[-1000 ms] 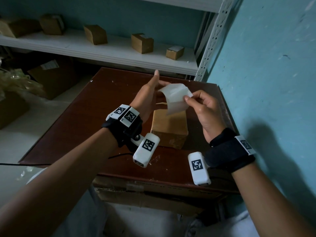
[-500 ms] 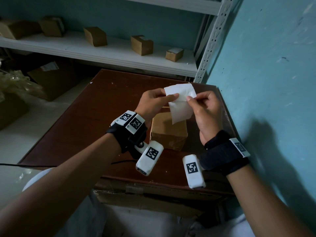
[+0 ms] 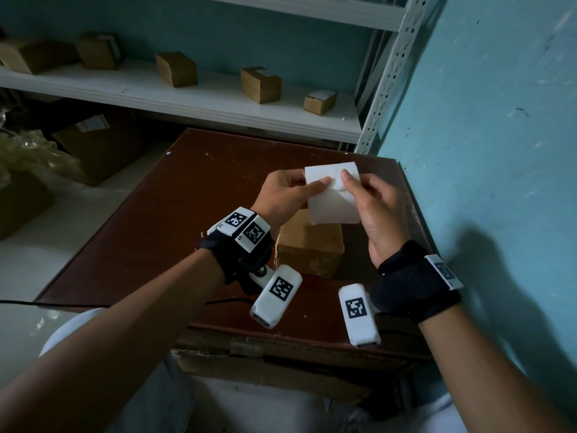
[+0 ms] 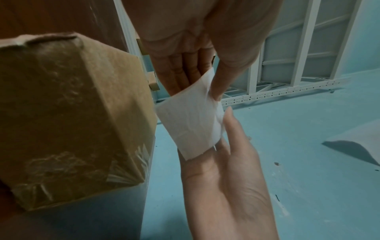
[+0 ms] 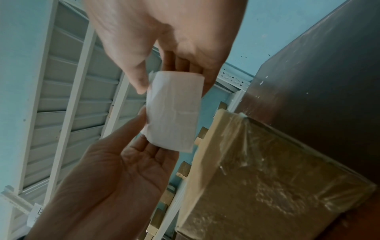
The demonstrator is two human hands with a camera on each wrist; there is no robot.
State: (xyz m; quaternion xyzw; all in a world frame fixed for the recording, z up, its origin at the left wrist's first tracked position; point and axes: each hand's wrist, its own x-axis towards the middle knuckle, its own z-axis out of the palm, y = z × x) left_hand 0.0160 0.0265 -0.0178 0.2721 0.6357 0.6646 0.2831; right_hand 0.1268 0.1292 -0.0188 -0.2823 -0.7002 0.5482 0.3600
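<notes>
A white paper label [image 3: 332, 198] is held up between both hands above a taped brown cardboard box [image 3: 309, 245], which stands on the dark brown table [image 3: 175, 220]. My left hand [image 3: 290, 192] pinches the label's left side, thumb on its near face. My right hand [image 3: 368, 198] pinches the upper right part, thumb on the front. In the left wrist view the label [image 4: 193, 123] sits between thumb and fingers beside the box [image 4: 72, 113]. The right wrist view shows the label [image 5: 174, 112] pinched the same way, with the box [image 5: 267, 178] below right. The label does not touch the box.
A white metal shelf [image 3: 193, 98] behind the table carries several small cardboard boxes [image 3: 260, 84]. A teal wall [image 3: 487, 151] runs close along the table's right side. Larger cartons [image 3: 93, 148] stand on the floor at the left. A thin black cable [image 3: 224, 300] lies near the table's front edge.
One second ago only my right hand held the label and my left hand was open beside it. My left hand has since closed onto the label's left side, and the label is flatter.
</notes>
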